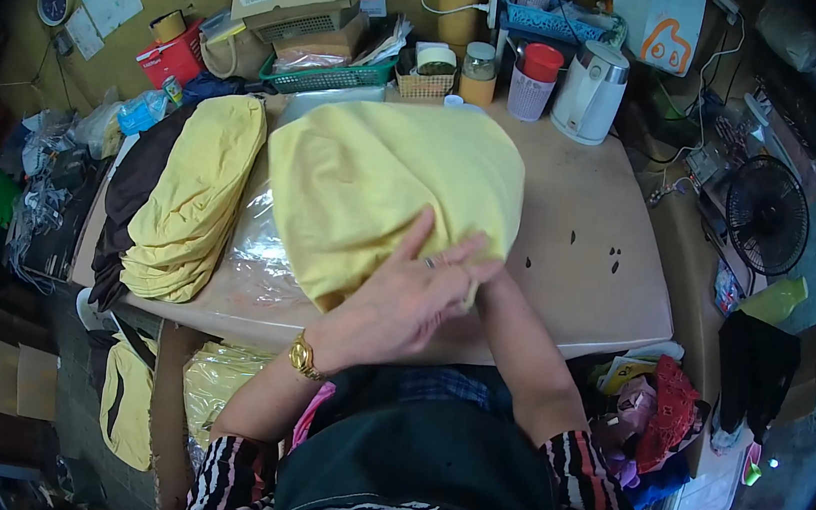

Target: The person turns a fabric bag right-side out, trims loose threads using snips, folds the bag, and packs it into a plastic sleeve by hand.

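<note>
Left hand (398, 299): fingers spread on the yellow cloth (387, 172). Right hand (494, 271) mostly hidden; its fingers cannot be told. Smooth creases outward, evenly.

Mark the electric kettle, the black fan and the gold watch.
Electric kettle (587, 96): head view, white body.
Black fan (767, 215): head view, front grille.
Gold watch (301, 354): head view, dial.
</note>
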{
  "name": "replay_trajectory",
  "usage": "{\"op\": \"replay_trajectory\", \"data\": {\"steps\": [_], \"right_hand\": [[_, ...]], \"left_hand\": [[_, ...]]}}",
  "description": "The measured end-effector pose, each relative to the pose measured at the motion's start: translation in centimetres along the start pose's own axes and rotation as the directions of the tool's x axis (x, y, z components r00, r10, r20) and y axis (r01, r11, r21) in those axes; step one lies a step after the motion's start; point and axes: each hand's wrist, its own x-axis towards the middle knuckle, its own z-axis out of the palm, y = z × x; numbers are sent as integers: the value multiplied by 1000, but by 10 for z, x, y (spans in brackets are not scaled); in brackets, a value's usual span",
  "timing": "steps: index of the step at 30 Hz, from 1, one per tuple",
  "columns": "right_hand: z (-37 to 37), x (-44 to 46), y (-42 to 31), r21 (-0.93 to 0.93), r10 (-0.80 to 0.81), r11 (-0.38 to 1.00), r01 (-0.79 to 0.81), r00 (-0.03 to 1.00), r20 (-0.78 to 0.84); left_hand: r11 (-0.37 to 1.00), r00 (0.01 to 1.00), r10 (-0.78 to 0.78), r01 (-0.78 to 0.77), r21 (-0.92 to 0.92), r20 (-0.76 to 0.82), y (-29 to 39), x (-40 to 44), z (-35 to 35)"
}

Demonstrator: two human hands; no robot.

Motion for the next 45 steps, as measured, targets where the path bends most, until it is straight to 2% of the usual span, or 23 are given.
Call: {"op": "replay_trajectory", "data": {"steps": [4,7,11,12,13,16,17,18,21,22,23,24,25,26,28,29,30,31,32,36,39,42,45], "right_hand": [[-15,-11,2,-62,49,997,-54,996,-81],[-18,2,2,-127,21,991,-39,990,-139],[-42,35,20,-249,145,961,-121,987,77],[-52,39,22,-287,289,937,-199,903,317],[-60,50,24,-395,504,863,-315,573,646],[-74,43,-5,-572,740,671,-471,480,472],[-72,24,-1,-435,458,848,-302,831,317],[-69,5,3,-449,72,893,-25,993,90],[-70,-2,23,-489,86,864,122,920,383],[-86,30,-15,-517,432,855,-47,617,658],[-95,52,-34,-598,622,782,-177,144,770],[-90,40,-18,-599,624,780,-180,152,767],[-80,11,7,-652,424,745,137,658,622],[-74,-11,18,-766,-26,537,354,914,404],[-95,-1,-9,-767,-185,494,410,911,368],[-96,11,-8,-554,218,814,177,790,573],[-95,22,-5,-372,433,901,-221,438,788],[-78,22,7,-543,567,822,-169,175,805],[-62,6,15,-540,565,824,-172,170,807],[-30,-58,-29,-350,258,937,8,659,706],[-21,-107,-45,-344,159,934,99,746,646],[-10,-130,-34,-334,158,942,35,832,533],[-12,-128,-44,-435,223,897,75,773,593]], "left_hand": [[999,894,29,-15,35,-447,32,-33,40],[993,988,53,-68,-98,-144,22,-33,72],[857,890,-231,377,351,-392,-45,-18,38],[800,890,-247,410,438,-383,-53,-13,17],[735,891,-264,434,521,-369,-56,-13,-1],[710,937,-244,349,612,-251,-52,-23,-20],[685,913,-338,404,606,-227,-35,-17,-32],[654,880,-430,457,603,-201,-18,-10,-44],[654,732,-664,467,595,154,-24,-19,-34],[660,600,-722,448,603,344,-31,-23,-29],[700,883,-469,360,616,18,-28,-34,-25],[700,886,-463,354,620,17,-21,-30,-33],[680,880,-474,390,621,-34,-5,-25,-46],[659,871,-484,424,622,-82,7,-22,-56],[669,869,-494,405,623,-33,14,-28,-49],[674,763,-631,450,586,140,10,-31,-40],[665,621,-721,497,557,307,3,-34,-28],[698,720,-650,437,567,245,-10,-48,-4],[698,715,-653,438,567,250,-18,-56,16],[748,741,-640,539,388,204,-44,-46,58],[789,811,-547,582,195,-210,-57,-34,64],[849,843,-473,514,121,-257,-52,-25,65],[877,878,-478,477,61,14,-75,-35,96]]}}
